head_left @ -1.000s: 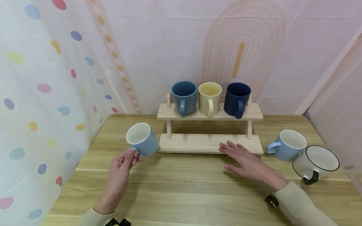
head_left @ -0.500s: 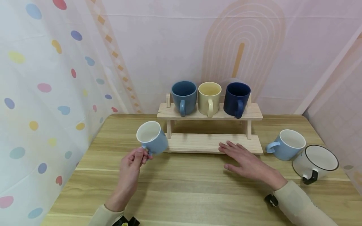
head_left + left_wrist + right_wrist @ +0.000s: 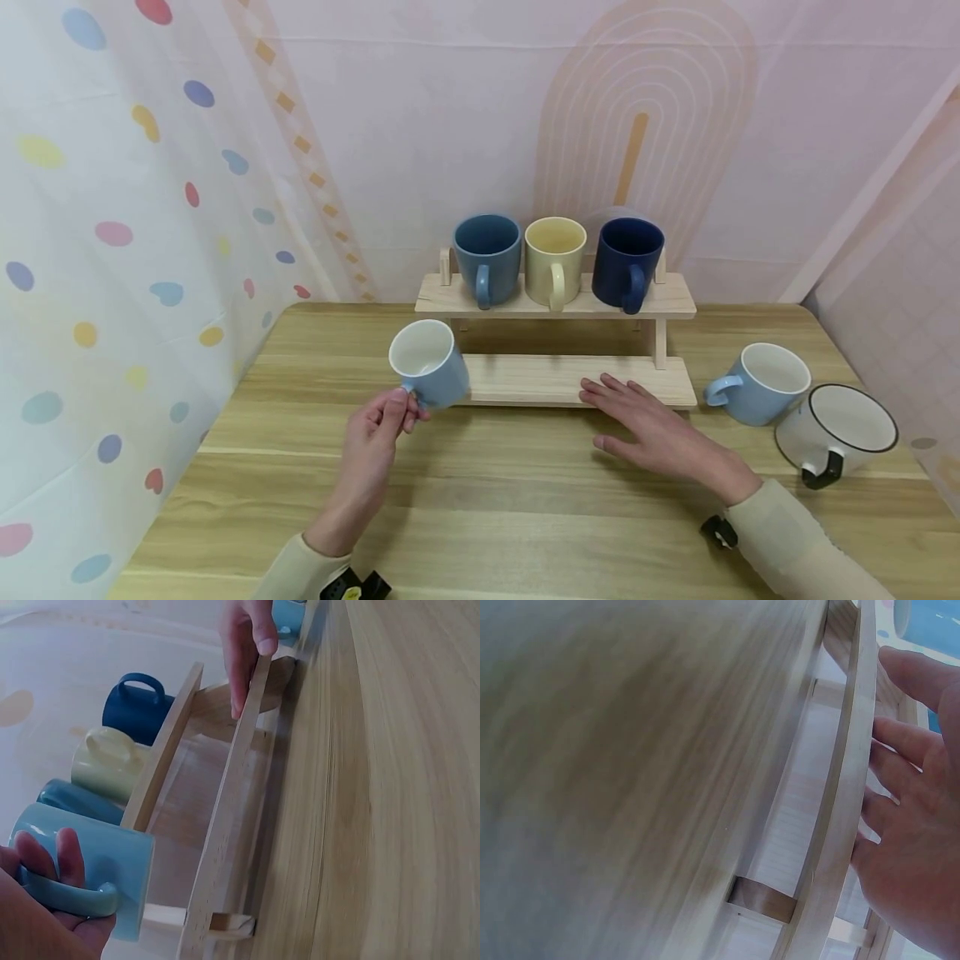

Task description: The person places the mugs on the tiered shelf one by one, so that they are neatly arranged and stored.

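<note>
The L hand [image 3: 381, 423] comes from lower left w/ the forearm going forward and somewhat inward; its grip is clamped on the handle of the light blue mug [image 3: 438, 373], the thumb pressing from above and the other fingers curled at the handle, as the L wrist view also shows. This mug is lifted off the surface [image 3: 487, 517], in front of the L end of the wooden rack [image 3: 540, 379], a bit tilted, w/ its opening up and toward the person; if it touches the rack, I cannot tell. The R hand [image 3: 637, 421] reaches from lower right, palm down, fingers almost straight and a little apart, so its grip is loose; the fingertips rest on the lower board near its R part, and the thumb stands off to the side, near the front edge. Both forearms are in beige sleeves [image 3: 802, 542]. On the upper board, L to R, stand the teal mug [image 3: 489, 258], the cream mug [image 3: 543, 271] and the navy mug [image 3: 621, 262], handles to the front. Right of the rack are a 2nd light blue mug [image 3: 761, 396] and, just beside it, a white mug w/ black rim [image 3: 813, 442].
</note>
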Tool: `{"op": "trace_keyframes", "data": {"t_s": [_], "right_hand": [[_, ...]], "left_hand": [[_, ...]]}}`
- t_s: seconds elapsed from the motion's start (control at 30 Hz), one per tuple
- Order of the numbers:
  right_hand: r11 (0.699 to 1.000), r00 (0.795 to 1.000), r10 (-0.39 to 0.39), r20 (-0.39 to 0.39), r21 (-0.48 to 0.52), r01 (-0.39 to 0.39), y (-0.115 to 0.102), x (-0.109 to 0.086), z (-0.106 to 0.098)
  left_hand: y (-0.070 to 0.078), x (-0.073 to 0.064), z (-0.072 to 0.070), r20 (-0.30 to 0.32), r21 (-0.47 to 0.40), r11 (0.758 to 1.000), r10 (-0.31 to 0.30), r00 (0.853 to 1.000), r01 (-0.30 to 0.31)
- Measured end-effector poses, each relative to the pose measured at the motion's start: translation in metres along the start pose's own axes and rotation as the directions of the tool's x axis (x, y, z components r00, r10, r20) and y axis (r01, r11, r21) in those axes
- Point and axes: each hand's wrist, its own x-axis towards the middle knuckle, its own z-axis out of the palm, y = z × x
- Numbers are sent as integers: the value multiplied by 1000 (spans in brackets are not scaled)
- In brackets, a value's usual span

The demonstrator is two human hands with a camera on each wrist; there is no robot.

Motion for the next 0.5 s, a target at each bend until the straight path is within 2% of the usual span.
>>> {"op": "trace_keyframes", "data": {"t_s": [0.5], "right_hand": [[1000,1000,0,6,11,0,1,0,0]], "left_hand": [[-6,4,24,5,-34,999,1,1000,0]]}}
